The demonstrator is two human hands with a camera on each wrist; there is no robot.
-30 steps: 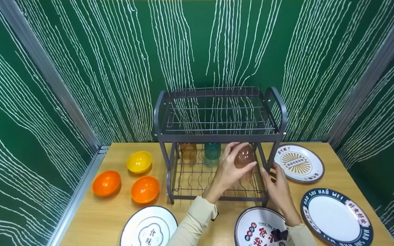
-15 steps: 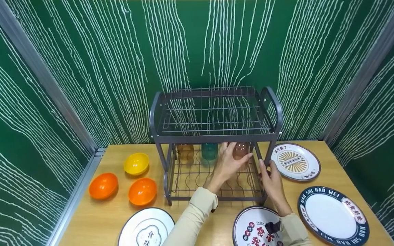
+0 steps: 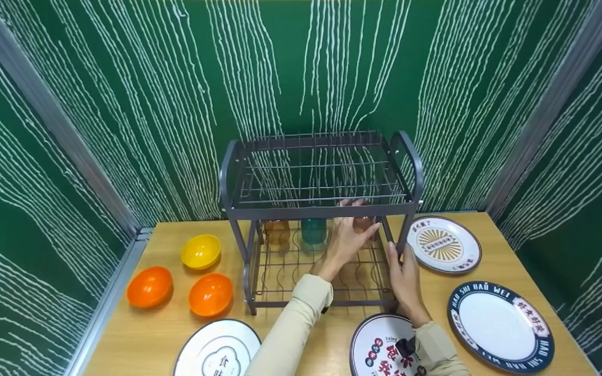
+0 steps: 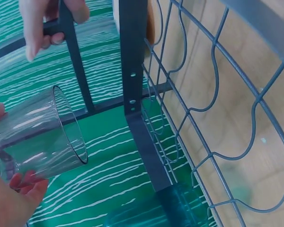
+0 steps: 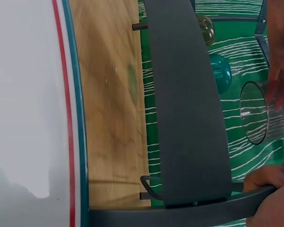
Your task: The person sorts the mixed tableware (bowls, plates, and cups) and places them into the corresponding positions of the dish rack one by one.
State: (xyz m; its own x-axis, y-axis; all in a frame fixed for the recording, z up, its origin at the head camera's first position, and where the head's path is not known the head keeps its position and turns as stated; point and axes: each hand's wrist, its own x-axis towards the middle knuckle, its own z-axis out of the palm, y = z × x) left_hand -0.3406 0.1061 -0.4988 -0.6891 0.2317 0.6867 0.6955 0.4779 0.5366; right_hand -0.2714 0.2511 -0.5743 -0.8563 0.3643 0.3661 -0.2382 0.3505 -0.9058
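My left hand [image 3: 347,240] grips a see-through pinkish drinking glass [image 4: 38,132] inside the lower tier of the dark metal dish rack [image 3: 322,211]. Its rim faces down toward the wire shelf, apart from the wires in the left wrist view. In the head view the upper tier's front bar partly hides glass and fingers. My right hand [image 3: 405,279] holds the rack's right front post. A teal glass [image 3: 313,231] and an amber glass [image 3: 277,232] stand on the lower tier, left of the held one.
Two orange bowls [image 3: 211,295] and a yellow bowl [image 3: 201,251] sit left of the rack. Plates lie in front and to the right, among them a dark-rimmed oval plate [image 3: 499,326] and a sunburst-patterned plate [image 3: 443,245]. A green patterned wall [image 3: 301,78] rises behind.
My left hand has moved the pinkish glass farther back, so its fingertips now show behind the upper tier's front bar. My right hand stays on the post. The head view has shifted slightly.
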